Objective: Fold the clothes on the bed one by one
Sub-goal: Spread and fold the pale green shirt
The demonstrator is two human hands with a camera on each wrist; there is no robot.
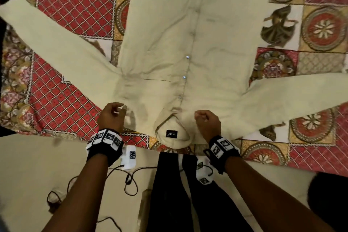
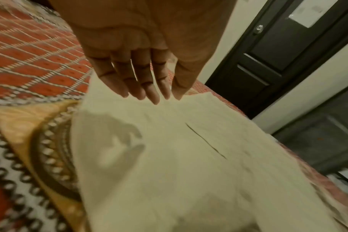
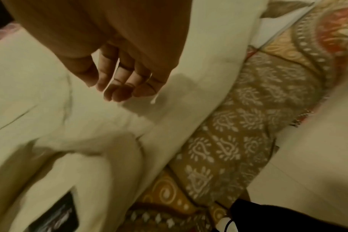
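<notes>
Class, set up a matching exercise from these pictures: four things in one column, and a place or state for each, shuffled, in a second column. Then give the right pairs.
Column one:
1. shirt
2. brand label
3. left hand
4. right hand

Column two:
A. black patch inside the collar, at the near edge of the bed
B. hovers over the shoulder on the side of the chest pocket slit, fingers loose, holding nothing
C. spread buttoned and front up on the patterned bedspread, sleeves out to both sides
D. over the other shoulder, beside the collar, fingers loosely curled, holding nothing

Pairs: 1-C, 2-A, 3-B, 4-D
</notes>
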